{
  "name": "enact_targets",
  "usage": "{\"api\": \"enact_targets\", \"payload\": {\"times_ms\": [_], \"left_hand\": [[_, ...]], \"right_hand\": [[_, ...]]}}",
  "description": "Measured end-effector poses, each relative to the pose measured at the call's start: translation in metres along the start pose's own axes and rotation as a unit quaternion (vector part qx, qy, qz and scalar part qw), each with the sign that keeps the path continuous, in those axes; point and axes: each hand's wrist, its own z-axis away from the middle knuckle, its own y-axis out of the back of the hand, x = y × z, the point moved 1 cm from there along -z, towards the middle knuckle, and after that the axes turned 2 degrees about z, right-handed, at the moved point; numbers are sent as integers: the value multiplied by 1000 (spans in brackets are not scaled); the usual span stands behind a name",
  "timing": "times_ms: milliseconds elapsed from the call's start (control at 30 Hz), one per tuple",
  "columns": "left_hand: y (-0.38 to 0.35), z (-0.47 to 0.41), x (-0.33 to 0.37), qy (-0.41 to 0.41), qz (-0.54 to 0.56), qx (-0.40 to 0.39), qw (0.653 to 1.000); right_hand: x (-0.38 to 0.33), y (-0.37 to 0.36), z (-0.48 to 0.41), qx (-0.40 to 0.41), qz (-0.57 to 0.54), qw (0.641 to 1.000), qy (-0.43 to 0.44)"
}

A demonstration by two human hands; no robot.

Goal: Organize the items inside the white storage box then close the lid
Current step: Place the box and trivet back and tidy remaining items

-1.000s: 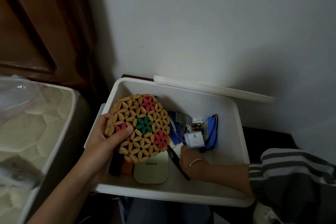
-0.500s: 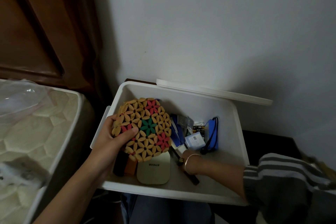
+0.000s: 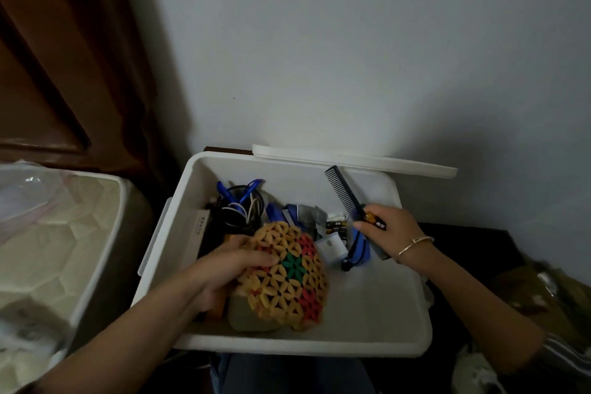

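Nearest to me is the front rim of the white storage box (image 3: 303, 344). It is a plain rectangular tub with smooth walls and rounded corners, and it stands open in front of the wall. The right half of its floor is bare.

My left grip (image 3: 230, 269) is inside the box at the front left. Its fingers curl around the edge of a round woven mat (image 3: 287, 275), made of tan petal shapes with some red flowers and one green flower. The mat lies partly on a flat cream device (image 3: 246, 313).

A little farther, my right grip (image 3: 390, 230) is closed on the lower end of a dark comb (image 3: 343, 193), together with a small dark item with an orange label (image 3: 375, 221). The comb points up toward the back right corner. A thin bracelet (image 3: 415, 243) is on that wrist.

Between the two grips lie a small pale box (image 3: 331, 246), a blue pouch (image 3: 359, 249) and some batteries (image 3: 335, 225). A tangle of cables (image 3: 240, 205) fills the back left corner.

The white lid (image 3: 351, 160) sits behind the far rim, beside the wall.
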Motion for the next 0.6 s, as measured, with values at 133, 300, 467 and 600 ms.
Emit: {"api": "enact_targets", "payload": {"times_ms": [133, 300, 467, 600], "left_hand": [[-39, -38, -2, 138, -50, -62, 987], [-65, -75, -28, 233, -125, -41, 964], [-78, -95, -40, 219, -135, -18, 966], [-82, -100, -48, 157, -152, 7, 976]], "right_hand": [[6, -10, 2, 75, -16, 996, 34], [10, -9, 2, 140, -89, 986, 26], [12, -9, 3, 151, -103, 982, 36], [12, -8, 4, 163, -118, 979, 38]]}}
